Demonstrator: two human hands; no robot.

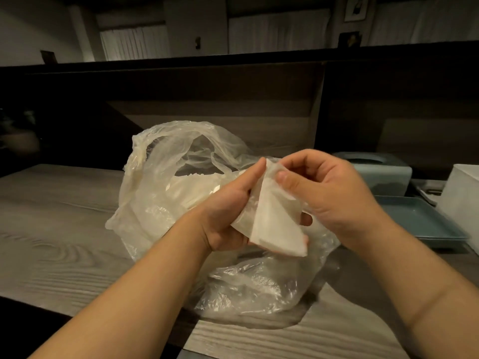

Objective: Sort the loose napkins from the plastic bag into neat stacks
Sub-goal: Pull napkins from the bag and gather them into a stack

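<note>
Grey wood-grain worktop, dim room. We note the plastic bag lying open mid-worktop, napkins inside. Above it, left hand cradles a white napkin; right hand fingers pinch its far corner. Blue tray right.

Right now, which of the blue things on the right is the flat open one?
The blue tray, shallow and open-topped, nearer the camera. The blue tissue box behind it is taller and closed, with a top slot.
</note>
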